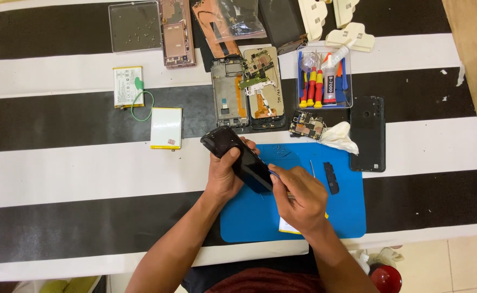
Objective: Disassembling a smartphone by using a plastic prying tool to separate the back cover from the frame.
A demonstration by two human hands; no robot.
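My left hand (225, 173) grips a black phone body (237, 154) tilted above the blue work mat (336, 217). My right hand (299, 198) is closed around a thin tool whose tip meets the phone's lower edge; the tool itself is mostly hidden by my fingers. A small black part (331, 178) and a thin metal pick (313, 169) lie on the mat to the right of my hands.
On the striped cloth are two opened phone frames (246, 89), a black back cover (367, 133), a circuit board (306, 126), a crumpled tissue (339, 138), a clear tray of screwdrivers and glue (325, 81), two batteries (166, 127), a clear lid (134, 26) and cream clamps (350, 37).
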